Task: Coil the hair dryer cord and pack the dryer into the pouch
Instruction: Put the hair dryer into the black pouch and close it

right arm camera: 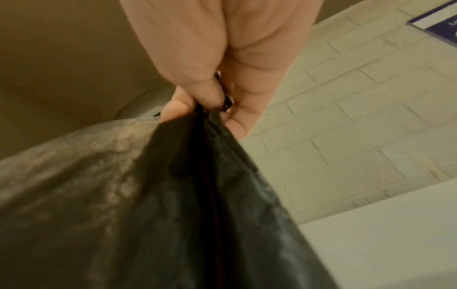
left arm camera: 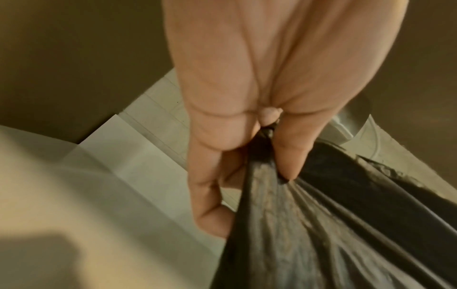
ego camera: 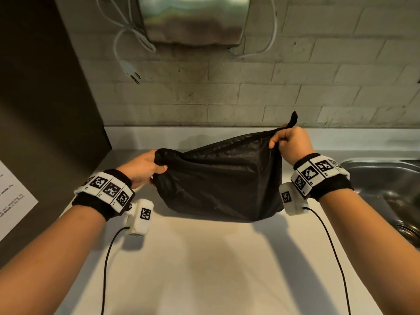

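A black fabric pouch [ego camera: 218, 180] hangs just above the white counter [ego camera: 204, 258], bulging and stretched between both hands. My left hand [ego camera: 147, 165] grips the bunched left end of its top edge; the left wrist view shows the fingers [left arm camera: 287, 156] curled around gathered black fabric [left arm camera: 309, 224]. My right hand [ego camera: 288, 142] pinches the raised right corner by the zipper end, where a short black strap [ego camera: 293, 119] sticks up. In the right wrist view the fingers [right arm camera: 205, 91] pinch a small metal pull at the pouch [right arm camera: 197, 205] top. The dryer and its cord are not visible.
A steel sink [ego camera: 384, 185] sits at the right of the counter. On the brick wall hangs a metal dispenser [ego camera: 193, 19], with a white cord and plug [ego camera: 133, 73] dangling beside it. A dark panel [ego camera: 45, 110] with a paper notice [ego camera: 13, 196] stands at left.
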A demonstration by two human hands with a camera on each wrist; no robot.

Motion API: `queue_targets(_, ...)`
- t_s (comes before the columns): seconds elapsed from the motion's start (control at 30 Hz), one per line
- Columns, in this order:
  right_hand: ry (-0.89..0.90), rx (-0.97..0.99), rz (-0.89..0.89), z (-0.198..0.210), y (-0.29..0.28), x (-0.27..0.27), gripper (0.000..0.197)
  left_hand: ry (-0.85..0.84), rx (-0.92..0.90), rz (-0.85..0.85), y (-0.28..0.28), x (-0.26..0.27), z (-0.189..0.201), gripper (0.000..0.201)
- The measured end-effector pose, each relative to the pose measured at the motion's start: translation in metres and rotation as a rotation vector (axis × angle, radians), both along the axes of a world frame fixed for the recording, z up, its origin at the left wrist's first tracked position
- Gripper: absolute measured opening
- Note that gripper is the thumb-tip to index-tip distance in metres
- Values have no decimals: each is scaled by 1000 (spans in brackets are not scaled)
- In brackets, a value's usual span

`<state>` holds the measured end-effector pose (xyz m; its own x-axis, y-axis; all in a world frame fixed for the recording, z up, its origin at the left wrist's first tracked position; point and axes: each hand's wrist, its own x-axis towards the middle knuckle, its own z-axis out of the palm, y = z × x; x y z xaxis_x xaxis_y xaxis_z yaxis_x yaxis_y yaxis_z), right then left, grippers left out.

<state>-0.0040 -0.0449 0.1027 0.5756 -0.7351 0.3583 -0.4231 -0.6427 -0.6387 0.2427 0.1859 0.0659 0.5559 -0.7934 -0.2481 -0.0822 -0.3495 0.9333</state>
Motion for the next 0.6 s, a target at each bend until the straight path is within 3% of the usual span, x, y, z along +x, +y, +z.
queue_targets(0.2, 177, -90, -4, -2, -16, 4, 36, 13, -39, 141, -11, 8, -5, 10)
queue_targets(0.3, 242, -87, 30, -8, -20, 8, 34, 25, -74, 182, -20, 9, -11, 22)
queue_targets(0.47, 390, -26, 45, -19, -31, 17, 48, 268, -79, 161, -41, 6, -20, 35)
queue_targets(0.53, 399, -18, 48, -23, -37, 20, 51, 261, -43, 69, -47, 6, -22, 44)
queue_targets(0.6, 417, -21, 51, -26, -44, 23, 50, 172, 18, -19, -52, 6, -26, 65)
